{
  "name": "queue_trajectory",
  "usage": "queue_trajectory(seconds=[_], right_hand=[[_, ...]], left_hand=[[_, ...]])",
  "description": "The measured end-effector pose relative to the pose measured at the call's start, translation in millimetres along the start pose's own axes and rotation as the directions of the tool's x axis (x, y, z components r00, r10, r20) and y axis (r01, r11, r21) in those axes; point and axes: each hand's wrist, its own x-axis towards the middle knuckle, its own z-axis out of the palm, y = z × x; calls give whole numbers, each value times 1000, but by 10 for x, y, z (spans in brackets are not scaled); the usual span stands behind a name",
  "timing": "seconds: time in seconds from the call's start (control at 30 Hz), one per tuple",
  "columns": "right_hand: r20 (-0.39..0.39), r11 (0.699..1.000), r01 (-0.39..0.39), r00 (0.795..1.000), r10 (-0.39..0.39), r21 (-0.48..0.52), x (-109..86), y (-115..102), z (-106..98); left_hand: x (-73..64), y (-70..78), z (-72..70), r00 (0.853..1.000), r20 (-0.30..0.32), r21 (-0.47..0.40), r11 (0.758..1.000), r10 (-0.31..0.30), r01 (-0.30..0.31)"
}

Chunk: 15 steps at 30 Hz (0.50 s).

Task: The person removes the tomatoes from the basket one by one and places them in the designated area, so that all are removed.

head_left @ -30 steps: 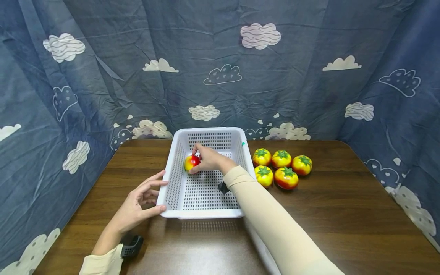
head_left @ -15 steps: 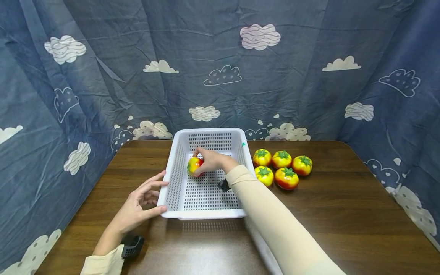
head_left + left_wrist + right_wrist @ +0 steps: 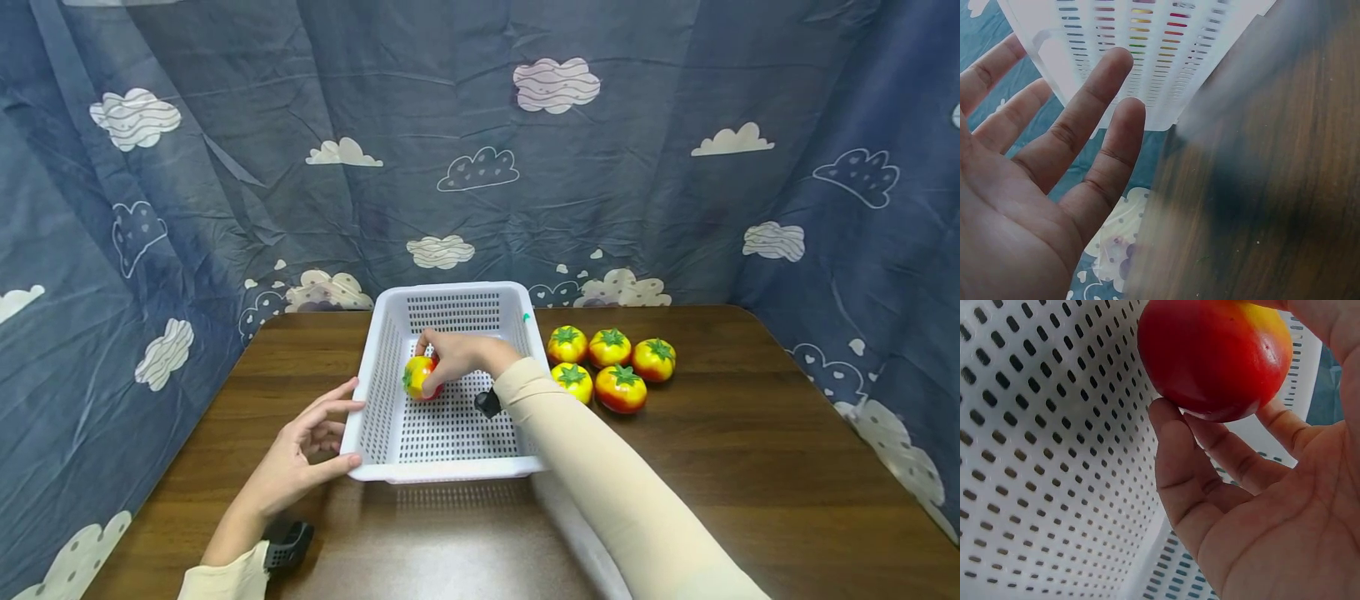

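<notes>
A white perforated plastic basket (image 3: 442,473) stands on the table in the head view. Inside it, near the left wall, my right hand (image 3: 467,353) grips a red and yellow toy tomato (image 3: 417,377) between thumb and fingers, its green leafy top facing left. The right wrist view shows the red side of this tomato (image 3: 1210,356) with fingertips under it. My left hand (image 3: 288,457) is at the basket's left side, fingertips and thumb touching the rim near the front corner. In the left wrist view its fingers (image 3: 1063,140) are spread and fairly straight by the slotted wall.
Several more toy tomatoes (image 3: 620,389) with green tops sit in two rows on the table just right of the basket. The wooden table (image 3: 750,467) meets a blue cloud-patterned curtain (image 3: 637,192) behind and at both sides. My right forearm crosses the basket's right rim.
The tomato in my right hand has shifted slightly toward the front of the basket and turned, so more of its green top shows. My left hand stays at the rim.
</notes>
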Motion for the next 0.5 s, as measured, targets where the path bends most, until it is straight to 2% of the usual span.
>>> queue_trajectory(seconds=[0.2, 0.5], right_hand=[[-1, 999, -14, 1000, 15, 45, -50, 10, -81], [6, 999, 31, 1000, -31, -44, -170, -15, -250]], left_hand=[[1, -7, 12, 1000, -2, 4, 1000, -4, 4], [-1, -7, 9, 1000, -5, -4, 1000, 0, 0]])
